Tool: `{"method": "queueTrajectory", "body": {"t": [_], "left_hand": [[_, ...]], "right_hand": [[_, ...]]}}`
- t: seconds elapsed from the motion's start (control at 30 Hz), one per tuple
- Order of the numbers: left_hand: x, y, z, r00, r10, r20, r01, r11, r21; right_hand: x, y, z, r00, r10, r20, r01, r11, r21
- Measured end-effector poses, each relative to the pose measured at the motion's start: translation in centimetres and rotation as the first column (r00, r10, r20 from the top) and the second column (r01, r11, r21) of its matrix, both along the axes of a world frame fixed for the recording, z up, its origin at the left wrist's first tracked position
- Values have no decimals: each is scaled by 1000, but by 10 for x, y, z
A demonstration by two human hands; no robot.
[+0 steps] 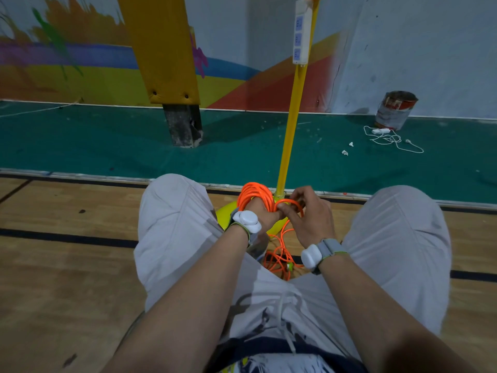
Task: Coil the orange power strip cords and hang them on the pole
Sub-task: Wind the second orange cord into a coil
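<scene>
An orange cord coil [252,195] is bunched in my left hand [262,214], which grips it in front of my knees. My right hand [309,214] pinches a fresh loop of the same cord [289,202] right beside the coil. The loose remainder of the orange cord [278,258] lies tangled on the wooden floor between my legs. The yellow pole [291,122] rises from its yellow base [224,214] just behind my hands. A white power strip [302,32] hangs high on the pole, with a bit of orange cord at the very top.
A padded yellow post [164,49] on a dark foot stands at the back left. A paint can [395,110] and a white power strip with its white cord [390,137] lie on the green floor at the right. My bent knees flank the hands.
</scene>
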State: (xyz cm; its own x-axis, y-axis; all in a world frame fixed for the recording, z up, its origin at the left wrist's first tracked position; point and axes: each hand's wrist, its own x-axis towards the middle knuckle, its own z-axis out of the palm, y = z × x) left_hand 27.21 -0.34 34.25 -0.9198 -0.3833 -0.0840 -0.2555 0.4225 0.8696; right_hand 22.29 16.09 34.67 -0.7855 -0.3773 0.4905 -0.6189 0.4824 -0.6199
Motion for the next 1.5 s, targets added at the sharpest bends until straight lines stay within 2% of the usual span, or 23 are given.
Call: {"method": "queueTrajectory", "body": {"t": [0.13, 0.3, 0.4, 0.57, 0.67, 0.73, 0.83, 0.9, 1.0, 1.2, 1.3, 1.5], "left_hand": [[-10, -6, -19, 1000, -26, 16, 26, 1000, -5], [-24, -20, -51, 999, 20, 47, -18, 998, -56], [-25, -18, -44, 997, 70, 37, -67, 995, -70], [-19, -8, -30, 995, 91, -31, -94, 992, -85], [-18, -10, -30, 992, 116, -51, -119, 992, -42], [-11, -5, -18, 991, 121, -63, -123, 992, -33], [-4, 3, -6, 987, 142, -76, -139, 989, 45], [-2, 7, -2, 987, 134, -87, -126, 988, 90], [3, 13, 6, 992, 71, -109, -55, 988, 146], [6, 18, 10, 994, -21, -109, 38, 987, 154], [6, 19, 11, 995, -52, -91, 72, 968, 239], [9, 19, 18, 990, -83, -117, 125, 899, 421]], "right_hand": [[0, -1, 1, 1000, -9, 14, 9, 999, -33], [-2, -3, -10, 1000, 26, 13, -26, 999, 41], [-8, -3, -19, 999, 43, 34, -46, 995, 91], [-21, -3, -36, 974, -28, 224, -54, 933, 355], [-25, -4, -39, 934, -67, 351, -93, 903, 419], [-24, -3, -38, 921, -67, 383, -82, 930, 359], [-21, -2, -31, 924, -64, 377, 7, 988, 152], [-22, -1, -29, 928, -75, 364, 72, 997, 22], [-22, 0, -26, 943, -105, 316, 130, 990, -59], [-20, -1, -23, 974, -117, 196, 143, 982, -125], [-21, -1, -23, 973, -114, 202, 140, 983, -122], [-23, -2, -29, 959, -91, 270, 95, 996, 0]]}}
